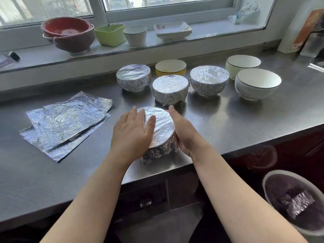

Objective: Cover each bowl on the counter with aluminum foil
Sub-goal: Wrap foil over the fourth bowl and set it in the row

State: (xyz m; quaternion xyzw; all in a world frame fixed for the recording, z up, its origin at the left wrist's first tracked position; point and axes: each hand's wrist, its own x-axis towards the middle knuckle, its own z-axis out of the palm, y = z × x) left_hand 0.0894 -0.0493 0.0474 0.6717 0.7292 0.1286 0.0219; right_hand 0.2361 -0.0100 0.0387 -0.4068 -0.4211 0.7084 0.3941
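Along the white tiled window sill (157,44) stands a row of dishes. At its left end sits a stack of dusty red-brown bowls (67,33); just right of it is a lime-green plastic container (110,34) with a squarish rim, then a white ribbed cup (135,35) with a dark rim line, then a stack of shallow white rectangular dishes (172,30). A crumpled clear plastic bag (244,12) lies in the sill's far right corner. At the worktop's far right corner an orange and white carton (301,32) leans against the wall. Below the worktop's front edge, at lower right, a grey-rimmed round bin (273,176) holds a dark liner with a scrap of crumpled silver foil (296,202).
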